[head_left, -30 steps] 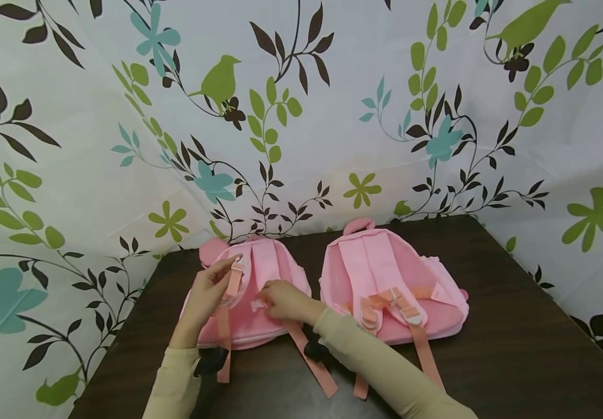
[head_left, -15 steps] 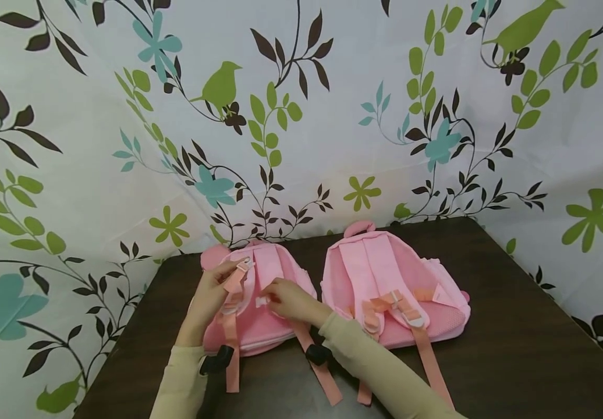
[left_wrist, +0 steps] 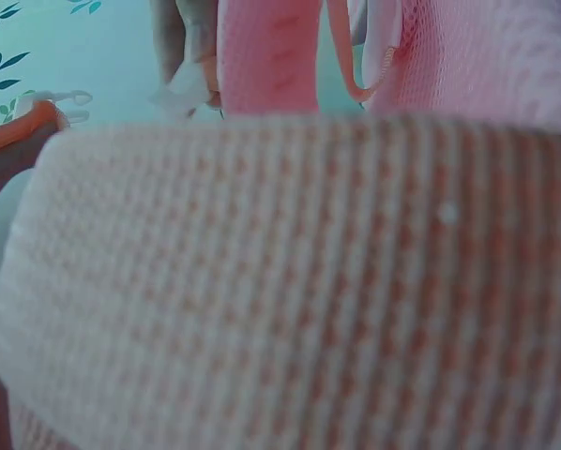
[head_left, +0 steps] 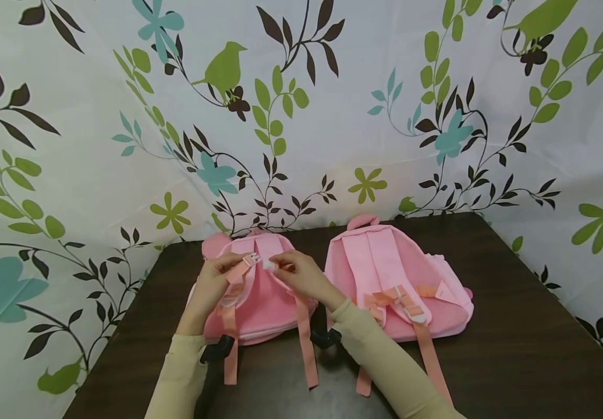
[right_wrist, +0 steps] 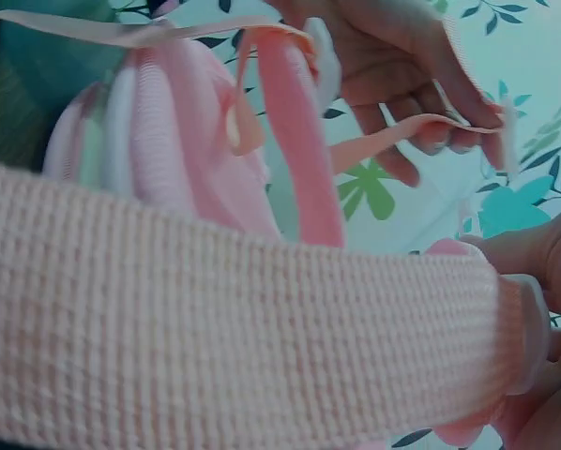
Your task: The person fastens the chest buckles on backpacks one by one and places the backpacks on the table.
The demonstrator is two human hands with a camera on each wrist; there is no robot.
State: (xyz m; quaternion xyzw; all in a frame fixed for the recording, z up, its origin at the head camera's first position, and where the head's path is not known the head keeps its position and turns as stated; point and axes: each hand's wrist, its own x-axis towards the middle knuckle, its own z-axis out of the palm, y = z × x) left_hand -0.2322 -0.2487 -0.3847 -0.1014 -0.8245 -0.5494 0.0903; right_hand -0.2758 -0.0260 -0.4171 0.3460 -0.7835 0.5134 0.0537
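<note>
A pink backpack (head_left: 259,320) stands on the table with its shoulder straps facing me. My left hand (head_left: 209,294) pinches a white pronged buckle half (head_left: 251,259) on an orange strap (head_left: 237,272). My right hand (head_left: 304,276) pinches a second white buckle half (head_left: 268,265) just to the right. In the left wrist view, a small gap separates the prongs (left_wrist: 69,97) from the white piece (left_wrist: 187,92) in the right fingers. Ribbed webbing (right_wrist: 215,319) blocks much of both wrist views; a white slider (right_wrist: 529,333) sits at its end in the right wrist view.
A second pink backpack (head_left: 396,267) stands to the right, its orange chest strap (head_left: 387,297) joined across the front. Loose orange strap ends (head_left: 309,355) hang toward the front of the dark table (head_left: 532,349). A printed leaf-and-bird cloth (head_left: 322,128) hangs behind.
My right hand has risen with its buckle half, which is now level with and close to the left one. The pronged half has tipped to point right.
</note>
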